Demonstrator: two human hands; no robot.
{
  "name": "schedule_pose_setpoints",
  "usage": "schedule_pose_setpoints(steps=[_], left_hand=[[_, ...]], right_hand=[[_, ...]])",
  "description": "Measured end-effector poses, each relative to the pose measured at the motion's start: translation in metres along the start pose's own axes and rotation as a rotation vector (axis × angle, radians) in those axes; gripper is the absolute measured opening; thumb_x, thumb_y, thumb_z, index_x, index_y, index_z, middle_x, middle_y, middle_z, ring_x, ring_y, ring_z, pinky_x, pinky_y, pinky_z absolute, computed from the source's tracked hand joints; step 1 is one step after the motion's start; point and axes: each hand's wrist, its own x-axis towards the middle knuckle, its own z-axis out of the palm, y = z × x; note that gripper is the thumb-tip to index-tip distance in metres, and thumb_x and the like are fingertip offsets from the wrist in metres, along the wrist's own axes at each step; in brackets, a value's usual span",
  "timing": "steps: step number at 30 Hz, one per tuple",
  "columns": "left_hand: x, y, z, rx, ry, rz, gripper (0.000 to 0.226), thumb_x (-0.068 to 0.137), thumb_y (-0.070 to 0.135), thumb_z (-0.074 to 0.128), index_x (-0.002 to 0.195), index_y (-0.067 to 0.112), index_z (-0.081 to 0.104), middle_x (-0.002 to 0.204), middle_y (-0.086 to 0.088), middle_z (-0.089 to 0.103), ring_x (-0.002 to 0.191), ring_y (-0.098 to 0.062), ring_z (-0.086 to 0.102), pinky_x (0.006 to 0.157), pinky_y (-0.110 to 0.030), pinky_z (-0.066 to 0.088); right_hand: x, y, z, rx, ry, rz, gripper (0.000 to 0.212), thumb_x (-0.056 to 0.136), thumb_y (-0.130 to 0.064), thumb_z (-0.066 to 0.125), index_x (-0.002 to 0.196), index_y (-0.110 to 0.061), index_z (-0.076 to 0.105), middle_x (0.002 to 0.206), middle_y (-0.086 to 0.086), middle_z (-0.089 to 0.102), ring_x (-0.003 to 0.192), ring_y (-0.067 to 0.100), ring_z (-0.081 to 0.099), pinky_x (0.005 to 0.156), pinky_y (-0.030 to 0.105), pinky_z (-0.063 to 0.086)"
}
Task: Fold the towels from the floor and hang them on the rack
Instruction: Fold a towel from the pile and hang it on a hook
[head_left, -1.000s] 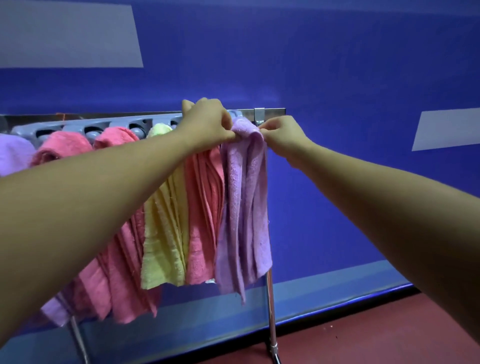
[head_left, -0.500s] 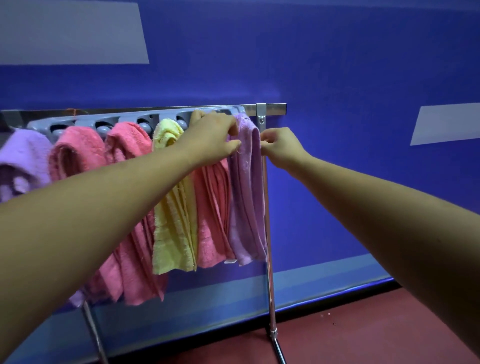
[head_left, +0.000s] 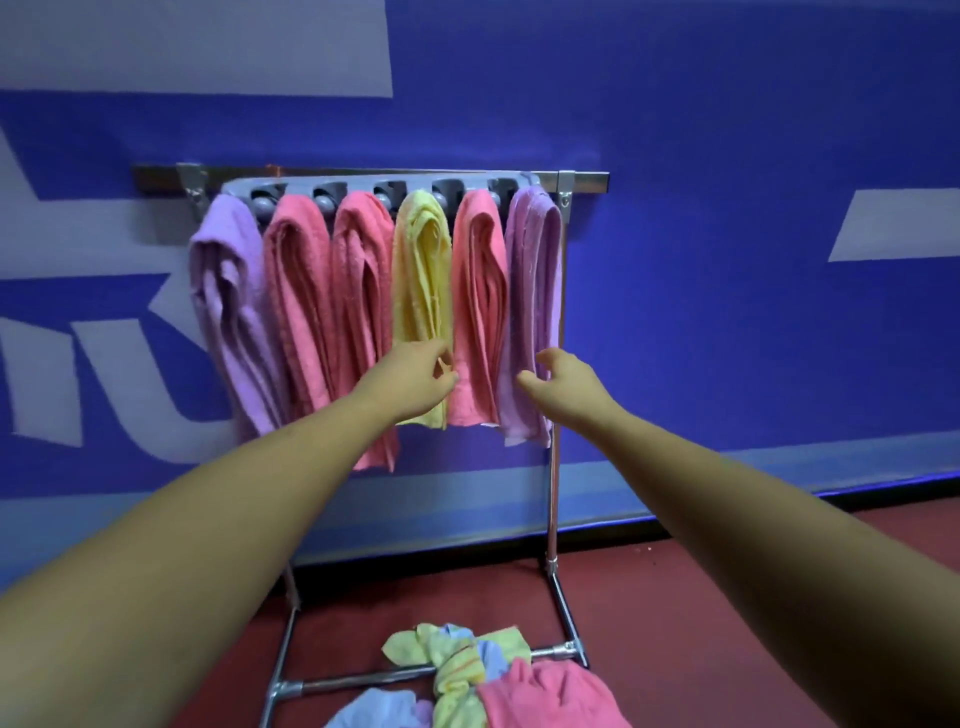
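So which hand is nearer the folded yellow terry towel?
Left. The left hand overlaps the folded yellow terry towel's lower end; right hand is at the rightmost lilac towel.

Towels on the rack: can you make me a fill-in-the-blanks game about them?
The silver metal rack holds ___ folded terry towels. The one yellow folded towel hangs between two ___ ones. The crumpled towel pile lies on the red ___.
Missing words: six, pink, floor.
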Motion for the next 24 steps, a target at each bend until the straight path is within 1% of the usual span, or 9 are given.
schedule_pose_setpoints(steps=[1,3,6,8,11,15,19,21,24], left_hand=[[-0.015,-0.006,0.007,0.004,-0.025,-0.024,0.023,0.092,0.027,0.058,0.108,0.011,0.062,0.100,-0.009,0.070,0.092,-0.027,0.064,0.081,-0.036,0.052],[-0.046,-0.020,0.023,0.012,-0.079,-0.071,0.023,0.091,0.029,0.058,0.107,0.012,0.063,0.100,-0.010,0.071,0.091,-0.028,0.064,0.078,-0.035,0.051],[-0.093,-0.043,0.050,0.007,-0.159,-0.150,0.024,0.092,0.032,0.060,0.107,0.015,0.064,0.102,-0.008,0.069,0.096,-0.027,0.064,0.081,-0.034,0.050],[-0.123,-0.063,0.069,-0.013,-0.201,-0.200,0.022,0.091,0.031,0.062,0.103,0.014,0.065,0.102,-0.009,0.070,0.096,-0.028,0.064,0.082,-0.034,0.050],[-0.160,-0.092,0.097,-0.036,-0.273,-0.293,0.019,0.090,0.031,0.063,0.096,0.013,0.067,0.096,-0.007,0.072,0.093,-0.026,0.066,0.080,-0.032,0.050],[-0.195,-0.126,0.140,-0.059,-0.364,-0.399,0.019,0.090,0.031,0.063,0.093,0.013,0.069,0.092,-0.005,0.072,0.089,-0.022,0.065,0.078,-0.028,0.049],[-0.214,-0.151,0.188,-0.100,-0.449,-0.468,0.015,0.088,0.026,0.065,0.092,0.013,0.070,0.093,-0.006,0.072,0.090,-0.022,0.066,0.077,-0.027,0.048],[-0.218,-0.160,0.214,-0.108,-0.484,-0.475,0.014,0.087,0.026,0.064,0.091,0.014,0.070,0.094,-0.006,0.072,0.091,-0.023,0.066,0.078,-0.029,0.049],[-0.218,-0.165,0.255,-0.138,-0.519,-0.471,0.013,0.085,0.022,0.061,0.089,0.012,0.070,0.092,-0.007,0.072,0.089,-0.026,0.065,0.077,-0.030,0.049]], right_hand=[[-0.012,0.002,0.011,-0.004,-0.018,0.011,0.038,0.092,-0.031,0.054,0.114,-0.001,0.058,0.104,0.013,0.065,0.100,0.033,0.063,0.076,0.035,0.047],[-0.035,0.007,0.036,-0.010,-0.077,0.045,0.040,0.093,-0.032,0.055,0.118,-0.001,0.058,0.107,0.014,0.065,0.099,0.032,0.064,0.081,0.036,0.049],[-0.063,0.021,0.080,-0.010,-0.144,0.081,0.049,0.094,-0.033,0.056,0.131,-0.001,0.056,0.129,0.017,0.063,0.118,0.030,0.059,0.094,0.034,0.044],[-0.080,0.030,0.111,-0.016,-0.182,0.098,0.050,0.094,-0.031,0.057,0.134,0.000,0.056,0.133,0.018,0.061,0.124,0.031,0.056,0.099,0.033,0.041],[-0.104,0.044,0.156,-0.017,-0.279,0.129,0.050,0.094,-0.030,0.058,0.135,-0.001,0.056,0.131,0.019,0.062,0.124,0.030,0.056,0.098,0.030,0.041],[-0.126,0.074,0.212,-0.012,-0.380,0.154,0.041,0.089,-0.029,0.060,0.119,-0.002,0.064,0.113,0.018,0.069,0.112,0.031,0.063,0.089,0.032,0.046],[-0.138,0.111,0.256,-0.061,-0.469,0.166,0.052,0.078,-0.039,0.056,0.111,0.000,0.067,0.112,0.020,0.069,0.107,0.034,0.063,0.089,0.035,0.049],[-0.138,0.134,0.271,-0.095,-0.515,0.165,0.051,0.078,-0.036,0.057,0.110,0.002,0.068,0.111,0.020,0.070,0.106,0.035,0.063,0.090,0.037,0.050],[-0.132,0.173,0.287,-0.178,-0.587,0.163,0.049,0.078,-0.038,0.055,0.112,-0.004,0.066,0.115,0.018,0.066,0.112,0.034,0.058,0.095,0.041,0.048]])
